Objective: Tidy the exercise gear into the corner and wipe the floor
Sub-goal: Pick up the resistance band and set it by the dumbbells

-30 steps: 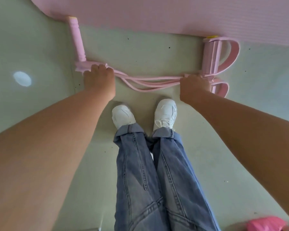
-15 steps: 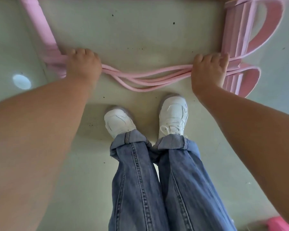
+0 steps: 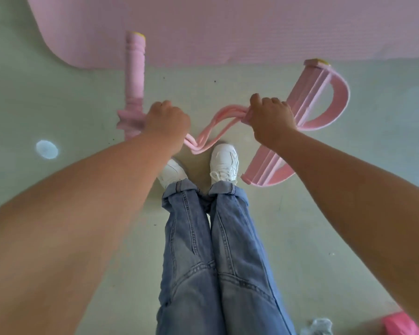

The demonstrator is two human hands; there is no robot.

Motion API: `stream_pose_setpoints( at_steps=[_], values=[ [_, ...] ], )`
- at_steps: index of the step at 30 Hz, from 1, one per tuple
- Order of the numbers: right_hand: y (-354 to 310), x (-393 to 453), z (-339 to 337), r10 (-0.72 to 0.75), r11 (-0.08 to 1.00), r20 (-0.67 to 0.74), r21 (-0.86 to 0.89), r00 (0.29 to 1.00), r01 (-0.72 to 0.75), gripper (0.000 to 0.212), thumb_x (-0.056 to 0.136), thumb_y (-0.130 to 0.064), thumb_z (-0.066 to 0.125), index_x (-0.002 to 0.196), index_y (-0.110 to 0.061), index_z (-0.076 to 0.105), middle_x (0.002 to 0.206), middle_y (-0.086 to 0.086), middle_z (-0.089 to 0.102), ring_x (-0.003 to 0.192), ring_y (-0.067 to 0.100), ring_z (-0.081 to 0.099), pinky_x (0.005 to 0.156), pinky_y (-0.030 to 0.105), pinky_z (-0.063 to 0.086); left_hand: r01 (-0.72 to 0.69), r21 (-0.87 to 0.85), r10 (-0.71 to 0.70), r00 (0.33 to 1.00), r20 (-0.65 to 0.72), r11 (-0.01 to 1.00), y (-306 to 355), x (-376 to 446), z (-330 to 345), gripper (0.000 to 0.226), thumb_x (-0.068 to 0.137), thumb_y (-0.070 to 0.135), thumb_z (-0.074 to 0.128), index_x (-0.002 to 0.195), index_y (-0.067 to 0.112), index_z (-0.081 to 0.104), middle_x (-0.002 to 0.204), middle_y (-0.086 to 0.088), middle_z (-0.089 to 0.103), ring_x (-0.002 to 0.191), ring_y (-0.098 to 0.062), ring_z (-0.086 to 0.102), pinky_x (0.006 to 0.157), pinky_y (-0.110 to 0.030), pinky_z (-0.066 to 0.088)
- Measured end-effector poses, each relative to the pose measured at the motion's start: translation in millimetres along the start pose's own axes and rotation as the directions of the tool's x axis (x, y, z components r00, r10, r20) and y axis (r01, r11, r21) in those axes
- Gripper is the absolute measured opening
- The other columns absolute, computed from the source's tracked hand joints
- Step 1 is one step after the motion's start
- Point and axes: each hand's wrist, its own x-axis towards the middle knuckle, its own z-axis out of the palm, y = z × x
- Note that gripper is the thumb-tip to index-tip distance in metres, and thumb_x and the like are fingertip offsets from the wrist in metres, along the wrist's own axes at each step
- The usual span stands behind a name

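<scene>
A person's left hand (image 3: 166,122) grips the handle end of a pink pedal resistance band (image 3: 212,131), while the right hand (image 3: 271,122) grips its cords beside the foot loops. The slack cords sag between both fists, at 12 o'clock from the white shoes (image 3: 224,165), with the pink mat (image 3: 228,27) lying beyond.

Left hand (image 3: 167,122) fisted; right hand (image 3: 271,122) fisted; both arms outstretched downward

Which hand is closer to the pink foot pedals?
The right hand. It grips the pink cords right beside the foot pedals. The left hand holds the handle bar at the cords' other end.
</scene>
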Motion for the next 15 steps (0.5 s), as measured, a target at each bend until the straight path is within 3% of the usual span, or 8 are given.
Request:
stream_pose_setpoints(
  at_steps=[3, 6, 10, 15],
  values=[
    [13.1, -43.1, -36.3, 0.024, 0.995, -0.067, 0.094, 0.997, -0.018, 0.038, 0.091, -0.013, 0.053, 0.125, -0.002, 0.04, 0.124, 0.016, 0.052, 0.118, 0.033, 0.048, 0.101, 0.04, 0.037, 0.138, -0.085, -0.14, 0.99, -0.023, 0.987, 0.3, -37.0, -42.3, 0.022, 0.091, 0.002, 0.05, 0.11, 0.0, 0.062, 0.114, -0.016, 0.062, 0.114, -0.033, 0.05, 0.091, -0.036, 0.042],
    [34.2, -92.6, -71.9, 0.111, 0.977, -0.147, 0.199, 0.983, -0.08, 0.034, 0.092, -0.011, 0.051, 0.125, -0.002, 0.044, 0.126, 0.015, 0.049, 0.12, 0.03, 0.046, 0.102, 0.039, 0.036, 0.176, -0.147, -0.193, 0.975, -0.112, 0.973, 12.7, -77.8, -84.7, 0.024, 0.09, -0.002, 0.049, 0.11, -0.001, 0.062, 0.114, -0.019, 0.063, 0.114, -0.035, 0.052, 0.089, -0.037, 0.043],
    [63.9, -171.7, -107.4, 0.31, 0.884, -0.236, 0.427, 0.921, -0.188, 0.031, 0.095, -0.014, 0.045, 0.123, 0.0, 0.045, 0.127, 0.017, 0.048, 0.119, 0.032, 0.044, 0.1, 0.04, 0.037, 0.094, -0.119, -0.12, 0.966, -0.228, 0.988, 45.2, -127.9, -137.1, 0.023, 0.091, -0.001, 0.046, 0.109, 0.0, 0.061, 0.114, -0.018, 0.063, 0.116, -0.033, 0.05, 0.086, -0.037, 0.04],
    [81.2, -285.8, -114.3, 0.545, 0.681, -0.247, 0.688, 0.801, -0.251, 0.027, 0.094, -0.011, 0.043, 0.118, 0.003, 0.046, 0.124, 0.018, 0.048, 0.115, 0.033, 0.044, 0.097, 0.04, 0.036, -0.068, -0.068, 0.042, 0.941, -0.335, 0.995, 111.2, -187.0, -206.1, 0.023, 0.09, 0.004, 0.049, 0.11, 0.004, 0.06, 0.116, -0.015, 0.061, 0.116, -0.032, 0.05, 0.088, -0.038, 0.042]
  ],
)
